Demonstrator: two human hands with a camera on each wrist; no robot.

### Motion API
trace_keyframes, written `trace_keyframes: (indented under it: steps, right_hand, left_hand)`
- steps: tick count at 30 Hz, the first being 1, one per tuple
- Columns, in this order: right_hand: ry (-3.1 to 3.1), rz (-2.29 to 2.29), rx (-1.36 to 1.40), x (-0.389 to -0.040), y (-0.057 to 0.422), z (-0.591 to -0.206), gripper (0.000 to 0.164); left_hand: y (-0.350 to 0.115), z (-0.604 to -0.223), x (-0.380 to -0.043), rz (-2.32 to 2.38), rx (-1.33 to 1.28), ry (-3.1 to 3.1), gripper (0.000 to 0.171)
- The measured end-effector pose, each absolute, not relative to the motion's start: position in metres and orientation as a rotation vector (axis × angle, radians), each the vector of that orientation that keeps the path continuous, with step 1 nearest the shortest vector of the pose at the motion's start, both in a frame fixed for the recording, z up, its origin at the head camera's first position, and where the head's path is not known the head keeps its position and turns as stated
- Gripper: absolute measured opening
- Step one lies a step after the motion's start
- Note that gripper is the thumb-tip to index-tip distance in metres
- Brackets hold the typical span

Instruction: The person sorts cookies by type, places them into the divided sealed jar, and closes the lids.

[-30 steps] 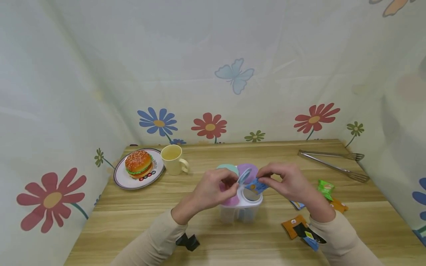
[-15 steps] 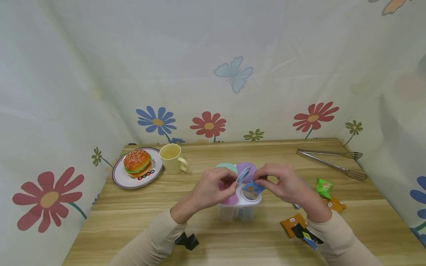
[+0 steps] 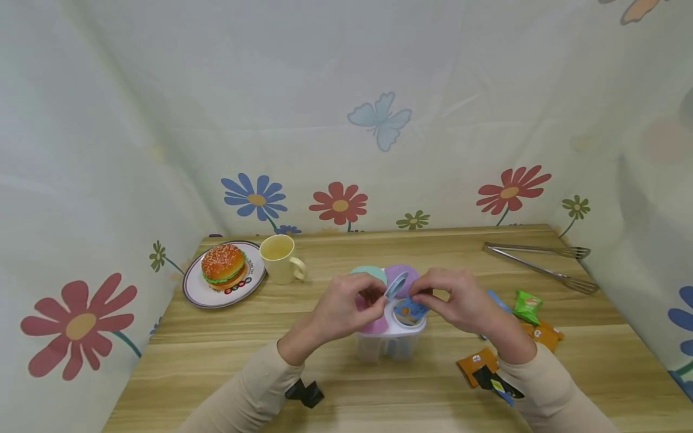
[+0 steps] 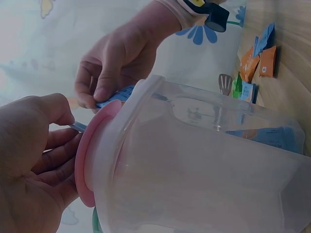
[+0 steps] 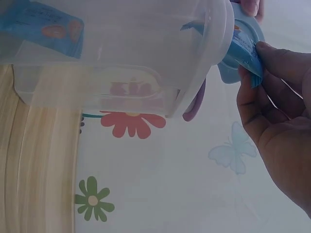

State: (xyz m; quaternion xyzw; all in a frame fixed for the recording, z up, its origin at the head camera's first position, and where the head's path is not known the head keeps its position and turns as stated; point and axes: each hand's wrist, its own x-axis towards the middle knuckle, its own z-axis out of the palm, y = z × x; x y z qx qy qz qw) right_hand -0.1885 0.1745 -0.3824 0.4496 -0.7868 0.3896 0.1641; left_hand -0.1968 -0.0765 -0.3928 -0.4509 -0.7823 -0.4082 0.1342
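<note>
A clear plastic container (image 3: 387,349) with a white rim stands mid-table. Its pink lid (image 3: 375,326), teal lid (image 3: 370,274) and purple lid (image 3: 402,276) lie closed. My left hand (image 3: 346,304) pinches the raised light-blue lid (image 3: 396,287) over the front right compartment. Between thumb and finger, my right hand (image 3: 457,299) holds a blue snack packet (image 3: 410,309) by one end; its other end dips into that round opening. Through the clear wall, the right wrist view shows another blue packet (image 5: 51,29) at the container's bottom.
To the right lie a green packet (image 3: 527,307), orange packets (image 3: 476,364) and a black packet (image 3: 489,380), near my right forearm. Metal tongs (image 3: 541,264) rest at the back right. A plate (image 3: 195,291) with a toy burger (image 3: 224,264) and a yellow mug (image 3: 278,260) stand back left.
My right hand has shifted slightly left, and the blue packet has turned and sunk lower into the opening. My left hand keeps the light-blue lid raised in the same place.
</note>
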Motion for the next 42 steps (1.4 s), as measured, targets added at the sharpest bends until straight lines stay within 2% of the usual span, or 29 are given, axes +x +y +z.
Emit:
trace_keyframes:
  steps: [17,27,42]
  right_hand:
    - [-2.183,1.023,1.305,-0.189,0.171,-0.385,0.029]
    - [-2.286,0.942,1.38,-0.189,0.168,-0.392,0.019]
    - [-2.345,0.992,1.299,-0.187,0.175,-0.388,0.017]
  left_hand:
    - [-0.076,-0.393,-0.197,-1.194,-1.302,-2.265,0.01]
    - [-0.076,-0.392,-0.198,-1.18,-1.314,-2.251,0.011]
    - [-0.076,-0.393,-0.196,-1.206,-1.281,-2.276,0.01]
